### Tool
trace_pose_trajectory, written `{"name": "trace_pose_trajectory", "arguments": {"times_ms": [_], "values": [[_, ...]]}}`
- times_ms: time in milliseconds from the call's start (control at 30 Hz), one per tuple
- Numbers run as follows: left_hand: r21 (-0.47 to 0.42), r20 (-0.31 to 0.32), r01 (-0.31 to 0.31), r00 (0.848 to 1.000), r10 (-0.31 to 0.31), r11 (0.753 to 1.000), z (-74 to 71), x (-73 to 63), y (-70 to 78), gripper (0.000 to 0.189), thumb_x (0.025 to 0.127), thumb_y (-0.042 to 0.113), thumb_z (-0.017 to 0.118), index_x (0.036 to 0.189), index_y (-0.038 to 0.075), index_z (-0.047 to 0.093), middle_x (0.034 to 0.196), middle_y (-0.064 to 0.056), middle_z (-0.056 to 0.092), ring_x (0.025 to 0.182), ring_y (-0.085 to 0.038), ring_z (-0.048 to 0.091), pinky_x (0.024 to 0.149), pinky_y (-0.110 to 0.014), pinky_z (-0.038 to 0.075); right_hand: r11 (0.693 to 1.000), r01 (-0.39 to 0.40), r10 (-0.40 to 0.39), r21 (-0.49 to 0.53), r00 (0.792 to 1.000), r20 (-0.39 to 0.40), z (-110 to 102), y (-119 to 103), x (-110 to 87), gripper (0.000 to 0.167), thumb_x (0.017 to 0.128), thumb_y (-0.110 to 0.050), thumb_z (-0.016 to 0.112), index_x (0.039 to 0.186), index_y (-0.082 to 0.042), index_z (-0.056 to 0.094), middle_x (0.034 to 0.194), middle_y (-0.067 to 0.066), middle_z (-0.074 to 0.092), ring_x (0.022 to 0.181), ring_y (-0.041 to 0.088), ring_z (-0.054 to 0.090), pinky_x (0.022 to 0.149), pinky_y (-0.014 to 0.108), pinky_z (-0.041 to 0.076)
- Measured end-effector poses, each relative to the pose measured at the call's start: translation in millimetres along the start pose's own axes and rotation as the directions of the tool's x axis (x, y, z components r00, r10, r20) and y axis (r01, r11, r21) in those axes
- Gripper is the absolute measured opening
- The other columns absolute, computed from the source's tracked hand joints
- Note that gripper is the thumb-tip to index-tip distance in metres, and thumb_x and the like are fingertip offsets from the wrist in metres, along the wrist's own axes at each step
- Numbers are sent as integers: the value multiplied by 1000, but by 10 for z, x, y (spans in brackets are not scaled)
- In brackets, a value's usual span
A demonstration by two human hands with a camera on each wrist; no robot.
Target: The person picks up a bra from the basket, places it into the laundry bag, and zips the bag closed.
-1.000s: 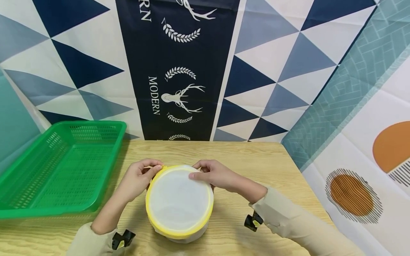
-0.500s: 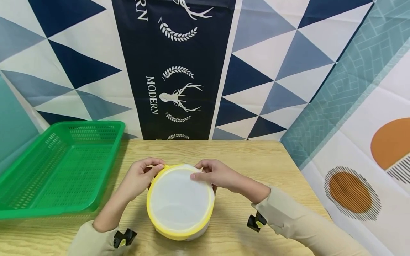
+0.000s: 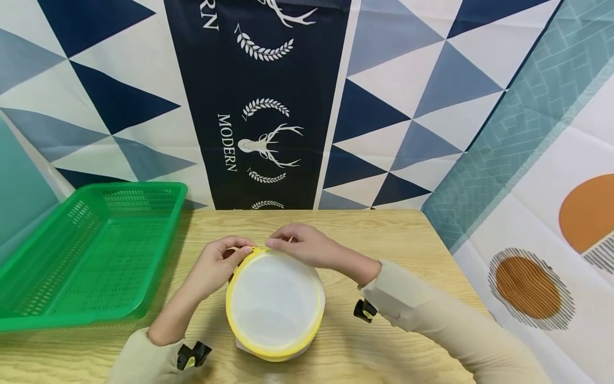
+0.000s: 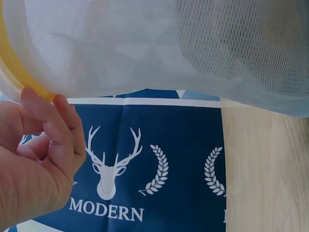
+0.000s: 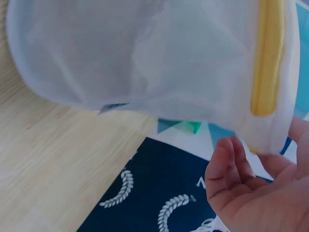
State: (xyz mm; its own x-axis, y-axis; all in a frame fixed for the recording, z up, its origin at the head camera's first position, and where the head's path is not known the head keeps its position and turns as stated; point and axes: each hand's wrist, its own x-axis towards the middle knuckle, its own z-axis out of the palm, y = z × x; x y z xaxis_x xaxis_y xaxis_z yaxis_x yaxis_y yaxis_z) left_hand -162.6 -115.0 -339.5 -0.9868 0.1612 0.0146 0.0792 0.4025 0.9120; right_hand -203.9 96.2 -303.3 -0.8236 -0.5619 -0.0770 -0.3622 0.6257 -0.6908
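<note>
A round white mesh laundry bag point(image 3: 275, 304) with a yellow zipper point(image 3: 231, 320) around its top stands over the wooden table. My left hand point(image 3: 218, 266) pinches the zipper edge at the bag's far left, near the small yellow zipper end. Close beside it, my right hand point(image 3: 307, 246) holds the far rim between thumb and fingers. In the left wrist view, fingertips meet the yellow band point(image 4: 19, 72) under the mesh side. The right wrist view has the thumb and a finger at the rim beside the zipper strip point(image 5: 268, 63), other fingers curled.
A green plastic basket point(image 3: 96, 266) stands on the left of the wooden table point(image 3: 384, 240). Patterned cloth point(image 3: 268, 106) hangs behind the table's back edge, and more covers the right side. Black wrist devices point(image 3: 193, 356) sit at both cuffs.
My right hand has moved left along the bag's far rim, closer to the left hand. The bag and left hand have shifted slightly right. The basket stays put.
</note>
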Motion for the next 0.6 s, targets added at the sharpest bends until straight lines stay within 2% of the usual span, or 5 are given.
{"name": "trace_pose_trajectory", "arguments": {"times_ms": [100,200,400,600], "values": [[-6,0,-1,1000,1,1000,0,5,-6,20,95,19,54,106,6,65,80,-9,64,46,-13,46,45,-28,45,1000,24,-25,6,998,64,36,-61,52,27,93,-35,56,109,-18,69,99,-4,66,82,10,56,68,23,50],[-6,-1,-22,1000,22,1000,8,5,-13,19,95,19,55,105,6,65,78,-9,62,45,-13,45,43,-28,44,999,21,-23,25,995,92,48,-89,62,21,93,-30,59,103,-16,70,93,-2,67,75,9,58,64,22,51],[0,-2,-33,999,33,999,15,-27,-33,19,95,20,55,104,6,64,72,-8,58,44,-16,45,41,-27,44,999,16,-19,43,996,90,66,-77,54,19,92,-26,60,100,-13,72,90,-1,68,69,7,59,61,22,52],[-3,-22,-30,999,30,1000,28,-46,-34,18,94,20,56,104,7,65,75,-9,59,44,-19,45,41,-27,44,999,4,-8,48,997,76,72,-68,50,19,92,-26,61,99,-13,72,89,0,68,69,7,59,61,22,52]]}}
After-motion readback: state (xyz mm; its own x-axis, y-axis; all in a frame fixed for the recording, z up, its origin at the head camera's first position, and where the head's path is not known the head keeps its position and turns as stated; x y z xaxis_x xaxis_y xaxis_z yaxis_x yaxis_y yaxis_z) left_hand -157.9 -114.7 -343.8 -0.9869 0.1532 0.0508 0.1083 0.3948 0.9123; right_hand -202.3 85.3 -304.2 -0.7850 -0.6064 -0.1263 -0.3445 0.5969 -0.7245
